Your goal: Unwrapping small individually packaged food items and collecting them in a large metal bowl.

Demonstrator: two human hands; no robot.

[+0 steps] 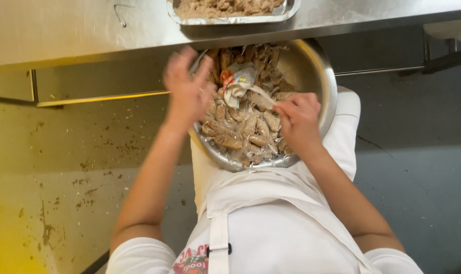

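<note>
Centrally in the frame, a steel bowl (pixel 319 76) of breaded meat strips (pixel 245 129) rested on the person's apron-covered lap, below the steel desk (pixel 63 30). At the bowl's left rim the left hand (pixel 187 91) hovered with fingers spread, slightly blurred. To the right, the right hand (pixel 299 119) pinched a pale, coated strip (pixel 248 89) stretching up-left. A foil tray (pixel 235 19) sat at top centre.

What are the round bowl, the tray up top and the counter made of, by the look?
Bowl: metal, probably stainless steel; shiny rim with reflections.
Tray: looks like thin aluminium foil; crinkled bright edge.
Counter: likely brushed stainless steel; dull grey sheen.
</note>
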